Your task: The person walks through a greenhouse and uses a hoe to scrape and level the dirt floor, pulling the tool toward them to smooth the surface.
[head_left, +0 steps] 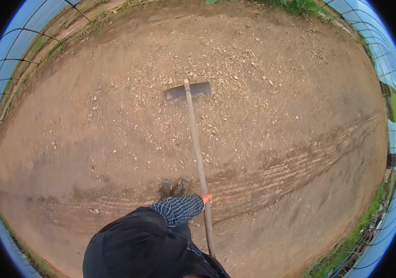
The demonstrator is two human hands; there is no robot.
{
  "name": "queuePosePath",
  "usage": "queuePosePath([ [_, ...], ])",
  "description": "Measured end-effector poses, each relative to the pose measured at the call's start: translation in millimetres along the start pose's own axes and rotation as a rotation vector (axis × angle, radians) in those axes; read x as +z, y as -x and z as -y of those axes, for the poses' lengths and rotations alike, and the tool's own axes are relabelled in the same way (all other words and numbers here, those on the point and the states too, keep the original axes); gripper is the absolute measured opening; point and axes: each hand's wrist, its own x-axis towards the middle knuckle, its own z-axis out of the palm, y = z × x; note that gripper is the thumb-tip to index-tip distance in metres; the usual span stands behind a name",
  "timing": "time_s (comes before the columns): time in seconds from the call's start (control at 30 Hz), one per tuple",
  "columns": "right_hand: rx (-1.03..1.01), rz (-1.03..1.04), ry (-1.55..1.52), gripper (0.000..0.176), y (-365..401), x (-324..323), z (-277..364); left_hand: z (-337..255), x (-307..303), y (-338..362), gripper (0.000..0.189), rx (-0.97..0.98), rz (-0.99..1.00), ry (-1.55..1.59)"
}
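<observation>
My left hand [207,199], at the end of a blue checked sleeve [179,209], is closed around the long wooden handle [197,148] of a wide-bladed hoe. The handle runs away from me, and its wide metal blade [188,91] rests on the gravelly ground ahead. Loose pale stones [235,69] lie around and beyond the blade. The handle's near end passes out of sight by the dark headwear [147,245] at the bottom. My right hand does not show.
Two boots [175,186] stand on the dirt left of the handle. Tyre tracks [295,169] cross the ground to the right. Wire mesh fencing [15,60] curves along the left, with more mesh on the right. Grass [302,6] grows at the far edge.
</observation>
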Motion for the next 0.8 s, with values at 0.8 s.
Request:
queuePosePath([
  [0.8,-0.197,0.0,0.372,0.028,20.4,-157.6,50.3,7.1,29.9,61.6,0.03,-0.142,-0.039,0.488],
])
